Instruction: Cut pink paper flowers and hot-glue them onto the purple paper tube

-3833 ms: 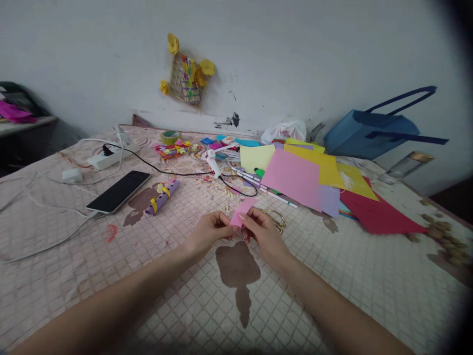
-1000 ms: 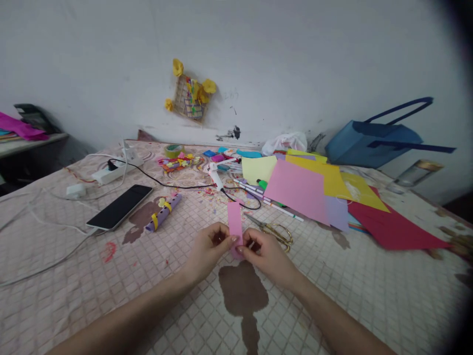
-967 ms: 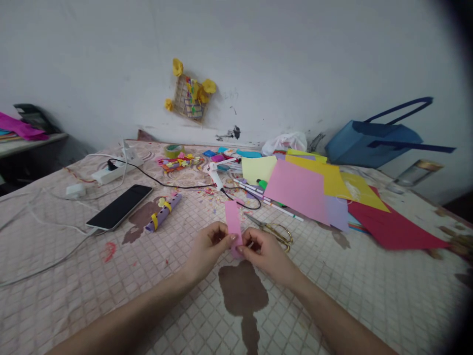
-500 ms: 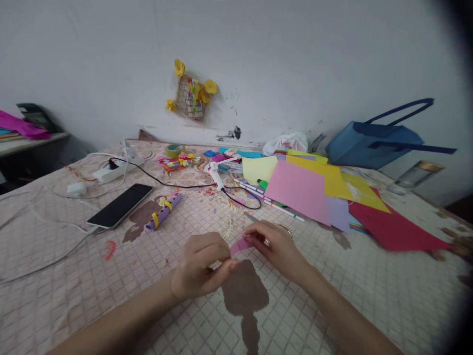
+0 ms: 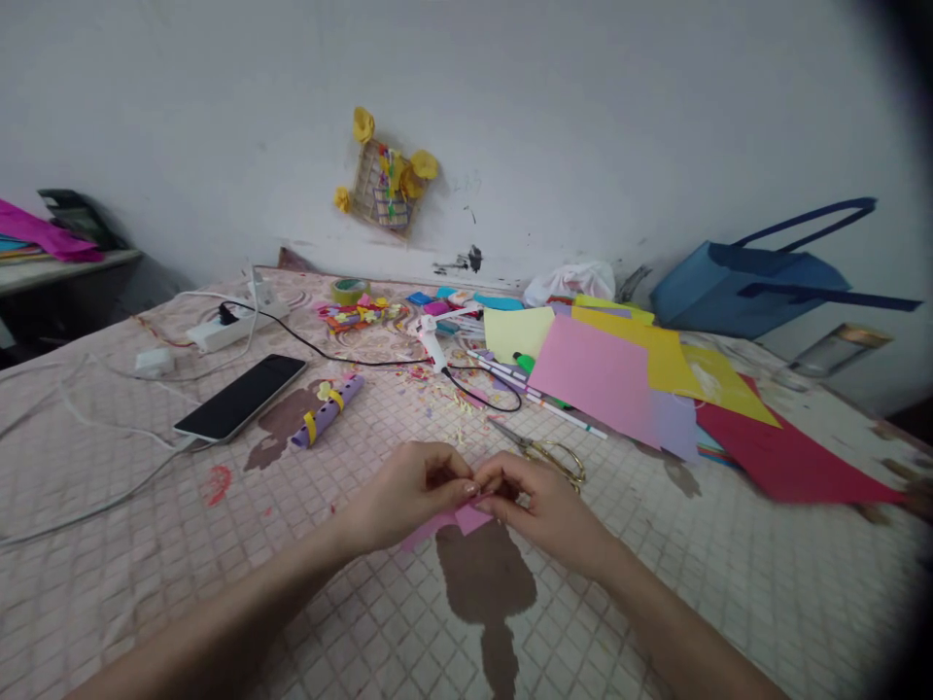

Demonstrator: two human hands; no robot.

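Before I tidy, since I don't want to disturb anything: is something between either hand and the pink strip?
Nothing visible: the left hand and right hand both pinch the pink strip. The scissors lie beyond the right hand, not between.

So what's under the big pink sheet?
Poking out from under it: a purple sheet and a yellow sheet at right, a green item at left. The rest is covered.
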